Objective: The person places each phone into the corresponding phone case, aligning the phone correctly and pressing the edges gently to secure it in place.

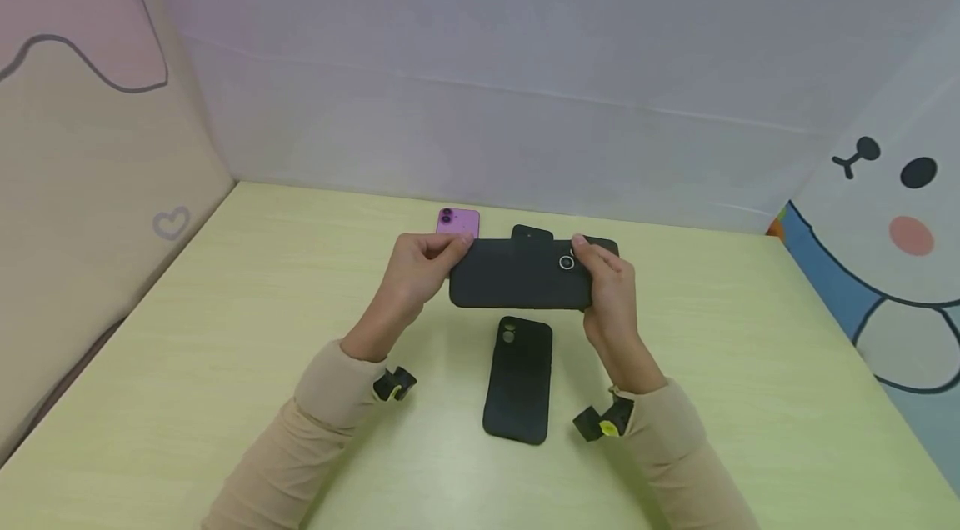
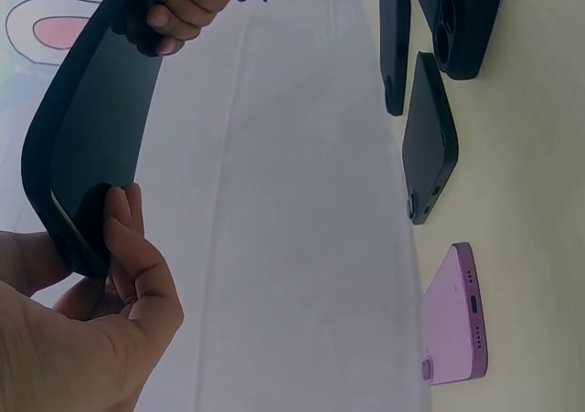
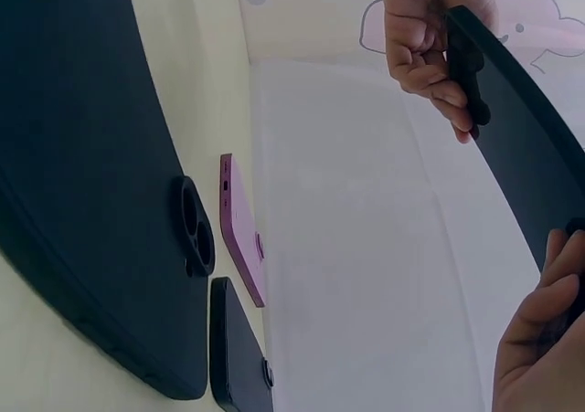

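Black, flat, round-cornered phone case (image 1: 517, 273) spans the gap between your two hands, raised above the pale yellow-green tabletop (image 1: 750, 330), its long side running across and its ringed camera spot near your right fingers. Your left hand (image 1: 420, 263) pinches one end, thumb along the upper edge and fingers curled behind; your right hand (image 1: 615, 297) grips the other end in much the same way. Both hands are closed onto the case, level with each other, forearms in beige sleeves (image 1: 337, 388) reaching forward and angling inward. Whether a phone sits inside the held case, you cannot tell from these views. Below it, nearer you, a black phone case with a two-hole camera cutout (image 1: 519, 380) lies lengthwise on the tabletop. Beyond your hands rest a glossy purple phone (image 1: 461, 222), a dark phone (image 2: 430, 138) and another dark, flat device (image 2: 394, 42).
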Demonstrator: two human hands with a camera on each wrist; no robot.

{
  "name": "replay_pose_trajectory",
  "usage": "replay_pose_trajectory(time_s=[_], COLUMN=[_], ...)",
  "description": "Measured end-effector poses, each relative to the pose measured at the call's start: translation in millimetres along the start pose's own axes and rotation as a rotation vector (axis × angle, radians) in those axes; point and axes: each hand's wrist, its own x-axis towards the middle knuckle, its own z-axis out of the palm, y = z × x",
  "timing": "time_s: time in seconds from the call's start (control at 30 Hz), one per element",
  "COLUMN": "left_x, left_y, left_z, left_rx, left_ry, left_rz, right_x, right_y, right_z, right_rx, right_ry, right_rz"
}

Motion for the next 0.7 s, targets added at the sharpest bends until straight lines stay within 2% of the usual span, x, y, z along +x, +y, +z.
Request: replay_pose_trajectory(time_s=[0.33,0.5,0.7], left_x=[-0.9,0.1,4.5], left_y=[-1.1,-2.0,-6.1], left_z=[0.7,-0.8,-2.8], left_rx=[-0.023,-0.045,-0.113], left_ry=[0.019,0.017,0.015], left_rz=[0.006,0.005,-0.046], right_x=[-1.9,-3.2,-3.4], right_y=[-3.9,-4.7,-4.9], right_z=[-0.8,-0.6,-0.9], right_rx=[0.159,0.130,0.040], right_ry=[-0.013,-0.066,-0.132], right_rz=[0.140,0.122,0.092])
